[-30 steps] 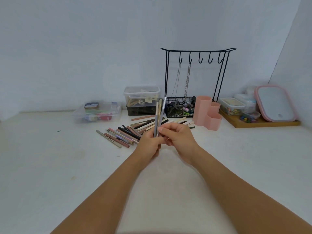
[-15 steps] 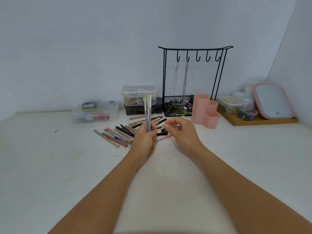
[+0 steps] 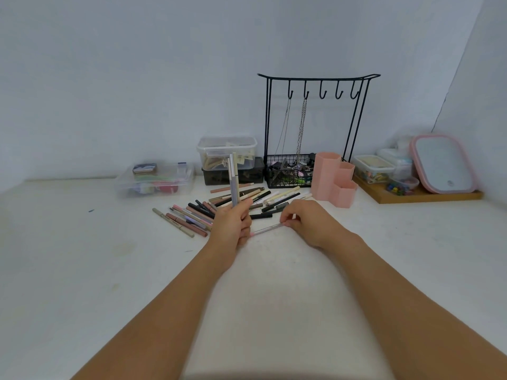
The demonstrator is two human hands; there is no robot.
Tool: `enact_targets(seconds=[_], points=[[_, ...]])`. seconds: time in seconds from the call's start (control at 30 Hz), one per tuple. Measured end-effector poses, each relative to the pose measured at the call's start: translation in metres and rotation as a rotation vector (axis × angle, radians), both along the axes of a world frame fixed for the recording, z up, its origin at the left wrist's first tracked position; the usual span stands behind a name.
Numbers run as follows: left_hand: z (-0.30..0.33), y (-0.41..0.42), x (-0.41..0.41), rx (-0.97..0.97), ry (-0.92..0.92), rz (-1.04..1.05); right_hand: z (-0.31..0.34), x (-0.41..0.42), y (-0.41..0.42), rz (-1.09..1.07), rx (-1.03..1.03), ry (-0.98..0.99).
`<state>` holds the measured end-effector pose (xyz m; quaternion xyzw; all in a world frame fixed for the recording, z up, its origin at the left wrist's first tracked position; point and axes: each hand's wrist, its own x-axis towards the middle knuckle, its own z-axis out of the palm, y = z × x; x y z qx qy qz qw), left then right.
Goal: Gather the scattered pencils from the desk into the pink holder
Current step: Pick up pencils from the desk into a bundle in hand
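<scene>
My left hand (image 3: 232,225) grips a small bundle of grey pencils (image 3: 233,182) that stands upright out of the fist. My right hand (image 3: 307,220) is down on the white desk (image 3: 82,264), its fingertips pinching one end of a pale pink pencil (image 3: 267,229) that lies flat, its other end near my left hand. Behind both hands several scattered pencils (image 3: 219,205) lie in a loose fan. The pink holder (image 3: 333,179), made of stepped hexagonal cups, stands upright just behind and to the right of my right hand.
Behind the pencils stand a black wire hook rack with a basket (image 3: 290,171) and stacked clear and dark boxes (image 3: 227,154). A clear storage box (image 3: 156,181) is at the back left. At the right, a wooden tray (image 3: 422,194) carries small containers and a pink-framed mirror (image 3: 443,163).
My right hand left the bundle, dropped to the desk and took hold of the pale pink pencil. My left hand moved left, keeping the upright bundle.
</scene>
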<state>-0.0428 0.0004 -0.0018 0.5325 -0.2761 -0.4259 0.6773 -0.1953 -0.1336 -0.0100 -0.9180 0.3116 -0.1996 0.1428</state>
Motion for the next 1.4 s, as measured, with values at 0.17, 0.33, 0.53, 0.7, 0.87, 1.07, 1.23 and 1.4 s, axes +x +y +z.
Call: enact_targets(seconds=[0.17, 0.33, 0.53, 0.7, 0.87, 1.07, 1.23, 1.4], points=[[0.000, 0.002, -0.001, -0.016, -0.015, -0.027, 0.002, -0.022, -0.015, -0.070, 0.075, -0.062], [0.000, 0.003, 0.000, -0.044, -0.012, -0.029, 0.009, -0.026, -0.008, -0.106, 0.230, -0.240], [-0.003, 0.002, -0.003, -0.101, -0.111, -0.049, 0.015, 0.012, 0.037, 0.137, 0.675, -0.564], [-0.007, -0.002, -0.008, -0.133, -0.229, 0.012, 0.012, 0.028, 0.060, 0.192, 0.794, -0.742], [-0.012, -0.008, -0.010, -0.140, -0.300, 0.018, 0.001, 0.037, 0.073, 0.130, 0.816, -0.810], [-0.009, -0.005, -0.010, -0.052, -0.322, 0.021, 0.001, 0.030, 0.060, 0.039, 0.758, -0.809], [-0.005, -0.003, -0.007, -0.055, -0.252, -0.003, -0.010, 0.021, 0.021, -0.248, 0.250, -0.590], [-0.003, 0.000, -0.003, -0.047, -0.147, 0.071, -0.014, 0.034, 0.007, -0.132, 0.058, -0.299]])
